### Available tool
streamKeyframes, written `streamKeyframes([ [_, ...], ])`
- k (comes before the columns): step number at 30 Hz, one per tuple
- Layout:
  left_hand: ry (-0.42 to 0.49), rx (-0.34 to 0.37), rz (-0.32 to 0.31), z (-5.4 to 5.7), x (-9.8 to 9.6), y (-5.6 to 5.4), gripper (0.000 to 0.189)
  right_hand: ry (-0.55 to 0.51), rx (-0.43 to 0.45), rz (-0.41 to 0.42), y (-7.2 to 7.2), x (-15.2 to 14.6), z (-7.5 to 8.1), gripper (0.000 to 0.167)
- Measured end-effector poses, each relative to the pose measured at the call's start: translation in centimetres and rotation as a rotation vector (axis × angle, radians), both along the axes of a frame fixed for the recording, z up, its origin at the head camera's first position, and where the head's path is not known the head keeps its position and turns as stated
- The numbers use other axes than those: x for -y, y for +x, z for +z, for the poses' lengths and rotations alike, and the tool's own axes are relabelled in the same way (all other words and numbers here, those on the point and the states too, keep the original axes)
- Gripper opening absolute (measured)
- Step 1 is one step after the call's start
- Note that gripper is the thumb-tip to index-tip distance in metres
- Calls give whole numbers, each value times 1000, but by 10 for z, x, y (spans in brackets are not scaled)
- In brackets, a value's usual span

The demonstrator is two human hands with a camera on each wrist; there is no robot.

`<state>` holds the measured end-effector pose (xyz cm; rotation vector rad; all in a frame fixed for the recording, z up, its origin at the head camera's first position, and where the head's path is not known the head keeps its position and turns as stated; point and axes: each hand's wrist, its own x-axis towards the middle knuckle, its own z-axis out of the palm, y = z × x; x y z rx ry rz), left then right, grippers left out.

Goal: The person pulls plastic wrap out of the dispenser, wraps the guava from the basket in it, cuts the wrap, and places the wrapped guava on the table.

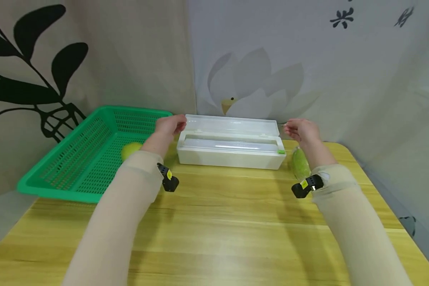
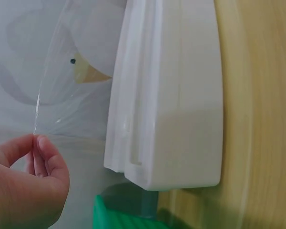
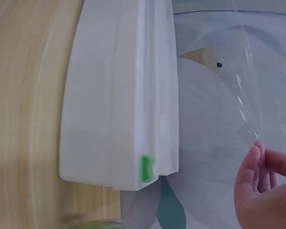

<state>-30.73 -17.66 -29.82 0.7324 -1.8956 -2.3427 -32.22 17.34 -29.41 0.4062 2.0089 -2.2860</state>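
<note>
A white cling film dispenser (image 1: 232, 156) stands at the back of the table with its lid (image 1: 232, 124) raised; a roll shows inside. My left hand (image 1: 169, 126) pinches one corner of the clear cling film (image 2: 62, 114) between thumb and fingers, beyond the dispenser's left end. Past the right end, my right hand (image 1: 304, 130) pinches the other corner, where the film (image 3: 245, 90) gathers into creases. Between the two hands the thin sheet is stretched above the box. A green slider (image 3: 147, 168) sits at the dispenser's right end.
To the left stands a green plastic basket (image 1: 62, 195) with a yellow round fruit (image 1: 130, 150) in it. A green, wrapped-looking item (image 1: 300, 163) lies right of the dispenser, partly under my right forearm. Printed curtains (image 1: 257, 87) hang close behind the table (image 1: 221, 238).
</note>
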Motion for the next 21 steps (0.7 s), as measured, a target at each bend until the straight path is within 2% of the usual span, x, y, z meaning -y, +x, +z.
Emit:
streamKeyframes([
  [7, 47, -20, -19, 12, 1, -1, 41, 47, -51, 27, 4, -3, 11, 4],
  [17, 34, -80, -68, 32, 6, 8, 40, -2, -100, 41, 8, -2, 30, 5],
  [21, 57, -107, -69, 39, 7, 10, 37, 1, -112, 41, 9, -3, 38, 5],
])
